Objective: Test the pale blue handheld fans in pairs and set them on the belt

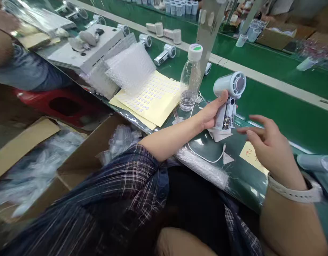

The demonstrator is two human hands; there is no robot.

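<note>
My left hand (210, 114) is closed around a pale blue handheld fan (226, 85), held upright above the bench. Its round head is tilted toward the upper right, and the front of its handle shows dark inner parts. A scrap of white paper (220, 135) lies at the base of the handle. Just right of the fan, my right hand (269, 142) hovers with fingers apart and nothing in them. Below the hands, a white cable (206, 159) curves across the bench beside a yellow note (252, 156) with red writing.
A clear plastic bottle (190, 80) stands left of the fan. Yellow sticker sheets (164, 94) and bubble wrap (133, 67) lie farther left. Several fans stand along the green conveyor (273, 96). A cardboard box (81, 156) of plastic bags sits below. Another person's arm (4, 46) is at far left.
</note>
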